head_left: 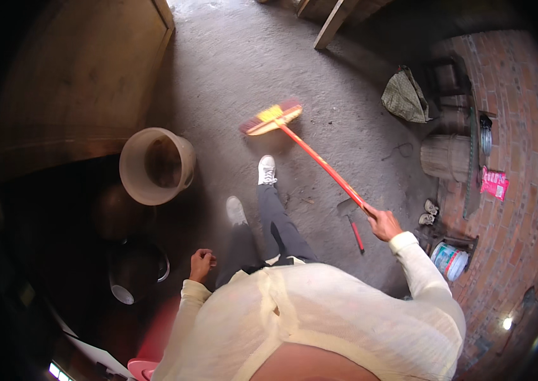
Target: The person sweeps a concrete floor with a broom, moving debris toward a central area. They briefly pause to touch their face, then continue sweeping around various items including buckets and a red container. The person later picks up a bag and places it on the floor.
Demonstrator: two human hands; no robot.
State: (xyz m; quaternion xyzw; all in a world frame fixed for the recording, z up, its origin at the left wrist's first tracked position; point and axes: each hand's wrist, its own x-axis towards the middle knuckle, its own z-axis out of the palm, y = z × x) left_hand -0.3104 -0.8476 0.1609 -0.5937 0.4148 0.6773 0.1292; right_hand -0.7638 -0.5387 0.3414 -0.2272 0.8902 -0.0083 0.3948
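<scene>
A broom (323, 164) with a long red handle stretches ahead of me from my right hand (383, 223), which is wrapped round the handle's near end. Its wide head (273, 119), with yellow and dark red bristles, is low over the floor just beyond my feet and smeared by motion. At my left side hangs my left hand (201, 263), its fingers curled in and no object visible in them. Near the right hand, on the floor, lies a small shovel (357, 236) with a red grip and a dark blade.
A large whitish bucket (185, 162) stands left of my feet beside a wooden panel (85, 70). Along the right brick wall (516, 190) are a patterned sack (405, 96), a wooden tub (445, 157), a pair of shoes (429, 213) and a white pail (449, 261). Red plastic (159, 330) is behind my left arm.
</scene>
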